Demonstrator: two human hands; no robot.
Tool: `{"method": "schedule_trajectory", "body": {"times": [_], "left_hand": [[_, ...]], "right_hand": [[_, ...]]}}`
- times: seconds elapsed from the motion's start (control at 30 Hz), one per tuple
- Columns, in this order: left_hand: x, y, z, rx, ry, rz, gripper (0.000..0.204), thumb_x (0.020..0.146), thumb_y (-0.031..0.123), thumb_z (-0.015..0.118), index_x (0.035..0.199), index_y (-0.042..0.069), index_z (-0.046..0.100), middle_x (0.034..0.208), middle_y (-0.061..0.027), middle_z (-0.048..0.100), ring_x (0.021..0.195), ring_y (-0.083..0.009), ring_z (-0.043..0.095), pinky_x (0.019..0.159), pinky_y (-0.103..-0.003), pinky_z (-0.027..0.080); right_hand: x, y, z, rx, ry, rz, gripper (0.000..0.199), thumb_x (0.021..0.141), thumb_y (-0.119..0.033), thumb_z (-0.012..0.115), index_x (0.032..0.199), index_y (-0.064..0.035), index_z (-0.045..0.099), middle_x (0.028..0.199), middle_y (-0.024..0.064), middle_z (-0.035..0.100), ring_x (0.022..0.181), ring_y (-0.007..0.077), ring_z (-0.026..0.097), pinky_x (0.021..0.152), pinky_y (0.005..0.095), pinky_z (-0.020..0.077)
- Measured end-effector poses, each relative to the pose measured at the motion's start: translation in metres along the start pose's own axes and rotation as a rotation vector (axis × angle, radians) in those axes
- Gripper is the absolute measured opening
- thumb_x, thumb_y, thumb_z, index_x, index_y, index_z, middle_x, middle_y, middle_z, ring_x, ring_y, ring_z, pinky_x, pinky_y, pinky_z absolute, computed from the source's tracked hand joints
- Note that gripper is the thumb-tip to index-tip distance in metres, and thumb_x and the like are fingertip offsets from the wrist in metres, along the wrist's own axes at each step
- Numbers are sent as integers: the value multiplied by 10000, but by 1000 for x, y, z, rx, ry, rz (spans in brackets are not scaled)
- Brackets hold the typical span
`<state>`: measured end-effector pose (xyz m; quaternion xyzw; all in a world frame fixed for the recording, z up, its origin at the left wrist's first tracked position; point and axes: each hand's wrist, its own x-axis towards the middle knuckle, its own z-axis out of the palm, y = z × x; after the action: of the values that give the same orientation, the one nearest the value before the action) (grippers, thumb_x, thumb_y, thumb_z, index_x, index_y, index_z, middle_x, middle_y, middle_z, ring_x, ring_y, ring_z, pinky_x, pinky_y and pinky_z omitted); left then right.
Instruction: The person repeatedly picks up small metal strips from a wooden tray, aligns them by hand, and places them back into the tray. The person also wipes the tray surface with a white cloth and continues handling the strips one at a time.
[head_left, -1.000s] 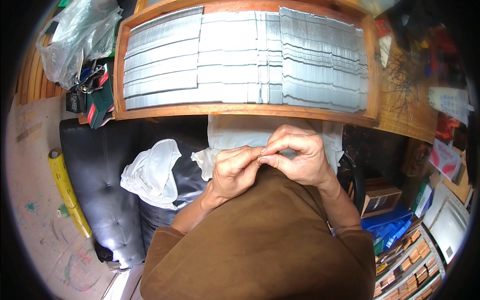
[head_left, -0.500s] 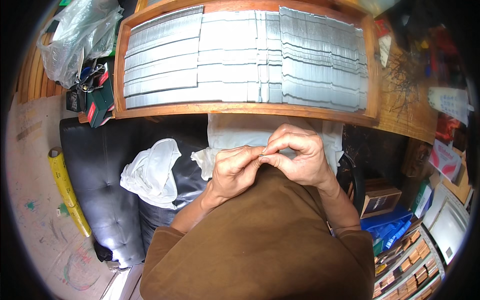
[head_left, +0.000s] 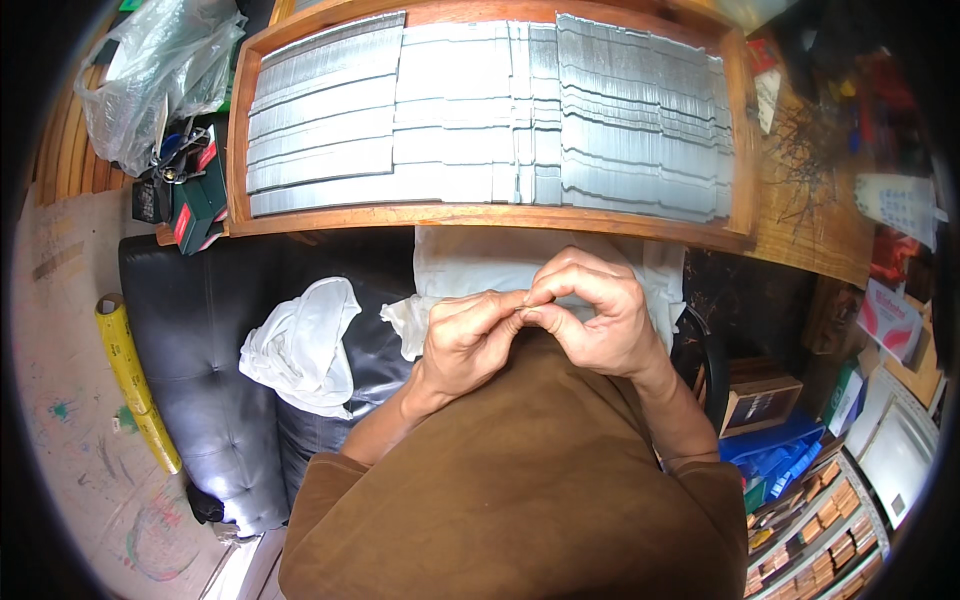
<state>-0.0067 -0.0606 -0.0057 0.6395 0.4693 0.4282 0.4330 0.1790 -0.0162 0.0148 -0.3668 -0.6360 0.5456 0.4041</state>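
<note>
The left hand (head_left: 467, 335) and right hand (head_left: 605, 312) meet, each grip pinched closed on a tiny thing (head_left: 522, 309), too small to name. It is on the person's side of the wooden tray's (head_left: 480, 217) near edge. Silver strips (head_left: 450, 105) fill the tray.

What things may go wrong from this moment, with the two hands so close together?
1. The small thin piece, pinched where the left hand and right hand meet, could slip and perhaps drop onto the brown shirt.
2. If the wooden tray were bumped, the closely packed silvery strips might shift out of their rows.
</note>
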Motion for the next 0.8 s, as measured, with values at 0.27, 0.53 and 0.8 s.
{"method": "schedule_trajectory", "body": {"times": [0.27, 0.53, 0.8], "left_hand": [[-1, -1, 0, 9, 7, -16, 237, 833, -77, 713, 1059, -5, 729, 835, -150, 746, 698, -246, 736, 623, -305, 567], [7, 9, 1, 1, 7, -30, 204, 840, -97, 700, 1028, -23, 736, 863, -147, 757, 738, -224, 746, 661, -292, 578], [10, 7, 9, -147, -42, -129, 117, 906, -52, 687, 1017, -65, 723, 926, -170, 765, 892, -233, 757, 821, -310, 604]], "right_hand": [[-2, 6, 6, -1, 35, -36, 110, 789, 61, 755, 873, 14, 701, 828, 106, 676, 755, 221, 668, 666, 310, 530], [-12, -3, -10, -77, 133, 0, 106, 780, 79, 743, 829, 16, 673, 807, 107, 678, 739, 216, 667, 659, 306, 521], [-29, -92, -172, -223, 917, -35, 98, 915, -27, 680, 976, 48, 687, 863, 101, 694, 725, 119, 623, 666, 252, 503]]}}
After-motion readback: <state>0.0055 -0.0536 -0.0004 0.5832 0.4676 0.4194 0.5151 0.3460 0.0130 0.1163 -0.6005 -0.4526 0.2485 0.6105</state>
